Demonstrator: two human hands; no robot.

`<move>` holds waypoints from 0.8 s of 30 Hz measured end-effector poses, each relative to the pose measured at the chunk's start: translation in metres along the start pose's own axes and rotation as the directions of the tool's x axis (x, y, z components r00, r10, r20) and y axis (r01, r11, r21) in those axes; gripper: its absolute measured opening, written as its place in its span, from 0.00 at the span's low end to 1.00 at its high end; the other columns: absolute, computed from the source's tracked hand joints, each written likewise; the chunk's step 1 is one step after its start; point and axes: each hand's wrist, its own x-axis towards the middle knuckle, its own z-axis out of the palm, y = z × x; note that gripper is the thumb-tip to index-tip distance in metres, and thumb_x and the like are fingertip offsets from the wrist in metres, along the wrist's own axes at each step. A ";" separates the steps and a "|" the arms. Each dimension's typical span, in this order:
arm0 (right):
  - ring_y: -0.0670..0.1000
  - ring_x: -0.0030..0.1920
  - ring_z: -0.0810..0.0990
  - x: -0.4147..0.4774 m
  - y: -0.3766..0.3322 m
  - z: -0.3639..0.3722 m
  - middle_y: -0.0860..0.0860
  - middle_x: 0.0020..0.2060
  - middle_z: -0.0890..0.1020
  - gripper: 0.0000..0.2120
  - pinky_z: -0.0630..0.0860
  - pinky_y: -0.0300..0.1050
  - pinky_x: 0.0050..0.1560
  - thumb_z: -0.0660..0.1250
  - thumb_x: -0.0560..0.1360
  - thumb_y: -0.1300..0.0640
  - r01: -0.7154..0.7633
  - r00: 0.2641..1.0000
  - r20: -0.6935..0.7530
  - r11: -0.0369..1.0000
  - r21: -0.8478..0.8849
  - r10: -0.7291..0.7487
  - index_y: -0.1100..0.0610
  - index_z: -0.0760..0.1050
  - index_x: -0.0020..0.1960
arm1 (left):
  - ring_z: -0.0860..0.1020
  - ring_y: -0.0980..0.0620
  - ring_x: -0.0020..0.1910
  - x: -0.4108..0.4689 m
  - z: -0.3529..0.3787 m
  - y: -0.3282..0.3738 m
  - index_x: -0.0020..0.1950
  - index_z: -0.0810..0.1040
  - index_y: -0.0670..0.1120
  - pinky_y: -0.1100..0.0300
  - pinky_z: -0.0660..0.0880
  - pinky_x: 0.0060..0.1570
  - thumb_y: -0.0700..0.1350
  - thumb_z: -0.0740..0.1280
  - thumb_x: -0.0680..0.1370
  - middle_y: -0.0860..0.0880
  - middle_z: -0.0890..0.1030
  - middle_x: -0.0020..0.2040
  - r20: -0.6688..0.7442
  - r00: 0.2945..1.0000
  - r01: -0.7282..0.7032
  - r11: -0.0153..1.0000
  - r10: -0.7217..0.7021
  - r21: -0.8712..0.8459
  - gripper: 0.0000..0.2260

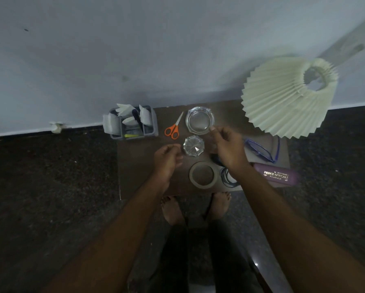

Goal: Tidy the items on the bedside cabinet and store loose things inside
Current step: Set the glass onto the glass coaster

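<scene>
Clear glass ashtray (199, 120) on brown cabinet top (139, 166).
- Left of ashtray: scissors (173, 129), orange handles; further left grey organiser (133, 123), white papers.
- In front of ashtray: clear faceted glass piece (193, 145); beige tape roll (203, 174).
- Right of ashtray: blue-framed glasses (262, 150); purple case (276, 176), gold lettering; cream pleated lampshade (283, 98).
- Behind ashtray: pale blue-grey wall (135, 49).

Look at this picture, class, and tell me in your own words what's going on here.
A person stands at a small bedside cabinet, both hands over its top. The left hand hovers loosely curled beside a faceted glass piece; the right hand is by the rim of a glass ashtray. Neither plainly holds anything. Scissors, a tape roll, glasses, a purple case and a grey organiser lie on top, not yet stored.
</scene>
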 end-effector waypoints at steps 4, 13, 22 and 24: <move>0.50 0.38 0.82 0.003 0.010 0.005 0.49 0.35 0.82 0.12 0.82 0.54 0.44 0.65 0.79 0.43 -0.102 0.994 0.034 0.992 0.077 0.100 0.46 0.81 0.41 | 0.80 0.48 0.44 0.003 0.004 0.002 0.51 0.76 0.46 0.56 0.77 0.45 0.42 0.62 0.83 0.45 0.79 0.50 0.034 0.996 0.088 0.996 -0.087 -0.023 0.04; 0.52 0.46 0.87 0.013 0.020 0.023 0.53 0.49 0.86 0.19 0.84 0.49 0.43 0.64 0.78 0.40 -0.218 0.967 0.148 0.975 0.042 0.210 0.54 0.82 0.56 | 0.83 0.41 0.53 0.009 0.021 0.011 0.61 0.76 0.50 0.53 0.81 0.49 0.59 0.62 0.81 0.50 0.81 0.51 0.137 0.967 0.218 0.976 -0.216 0.001 0.16; 0.56 0.44 0.88 0.022 0.023 0.031 0.53 0.45 0.87 0.24 0.84 0.57 0.43 0.69 0.71 0.34 -0.426 0.896 0.203 0.892 0.149 0.394 0.53 0.82 0.53 | 0.82 0.42 0.56 0.012 0.024 0.026 0.63 0.77 0.47 0.50 0.81 0.54 0.57 0.65 0.80 0.42 0.81 0.57 0.186 0.928 0.323 0.946 -0.322 0.022 0.18; 0.56 0.44 0.88 0.022 0.023 0.031 0.54 0.44 0.87 0.23 0.84 0.57 0.43 0.72 0.69 0.37 -0.423 0.898 0.213 0.887 0.185 0.384 0.55 0.83 0.52 | 0.82 0.47 0.50 0.012 0.023 0.027 0.55 0.79 0.47 0.55 0.81 0.44 0.54 0.65 0.80 0.45 0.82 0.52 0.187 0.933 0.311 0.950 -0.306 0.002 0.12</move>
